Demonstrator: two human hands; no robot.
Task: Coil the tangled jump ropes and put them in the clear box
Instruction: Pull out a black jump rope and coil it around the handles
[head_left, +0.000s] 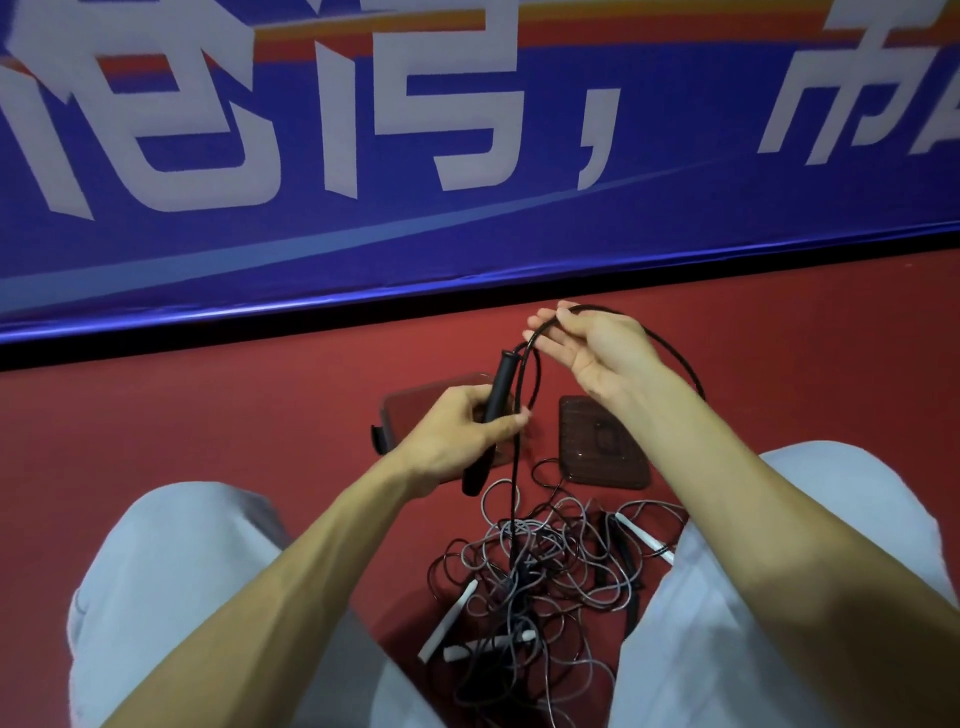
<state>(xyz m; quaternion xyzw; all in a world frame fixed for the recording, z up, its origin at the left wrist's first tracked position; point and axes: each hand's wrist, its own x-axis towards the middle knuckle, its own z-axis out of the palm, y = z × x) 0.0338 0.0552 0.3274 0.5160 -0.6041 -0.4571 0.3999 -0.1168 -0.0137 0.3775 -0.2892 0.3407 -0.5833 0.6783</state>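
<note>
My left hand (467, 426) grips the black handle (500, 384) of a black jump rope above the red floor. The black cord (670, 345) arcs up from the handle and over my right hand (592, 348), which pinches it at the fingertips, then hangs straight down into a tangled pile of grey and black ropes (545, 566) between my knees. White handles (449, 618) stick out of the pile. The clear box (415, 410) lies on the floor behind my left hand, partly hidden by it. Its clear lid (605, 441) lies to the right.
A blue banner (467, 156) with large white characters runs along the back, above a black strip at floor level. My knees in light trousers (171, 597) flank the pile on both sides. Red floor (234, 405) stretches to the left and right.
</note>
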